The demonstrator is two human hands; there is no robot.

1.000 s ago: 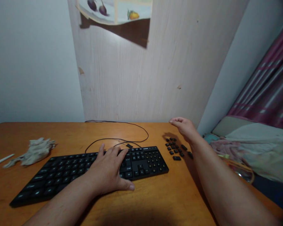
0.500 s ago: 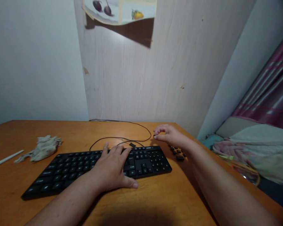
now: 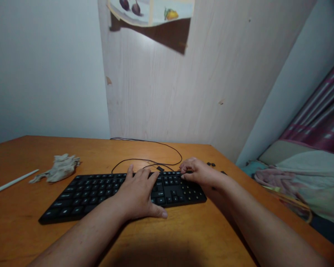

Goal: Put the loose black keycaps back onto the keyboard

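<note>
A black keyboard (image 3: 94,193) lies at a slant on the wooden table. My left hand (image 3: 140,191) rests spread on its middle, thumb stretched past the near edge. Over the number pad at the keyboard's right end, my right hand (image 3: 196,171) pinches a small dark keycap (image 3: 182,176), mostly covered by the fingertips. On the number pad (image 3: 193,193) the key positions show small pale spots and no caps. Loose black keycaps (image 3: 210,164) lie on the table beyond my right hand, and my forearm hides others.
A crumpled pale cloth (image 3: 61,168) and a white stylus (image 3: 13,183) lie at the left. The black cable (image 3: 180,155) loops behind the keyboard towards the wall. Right of the table is a bed (image 3: 295,167) with bedding.
My right hand has moved from beyond the keyboard, above the table, towards me onto the number pad with the keycap. My left hand stays spread on the keyboard. The view has shifted slightly.
</note>
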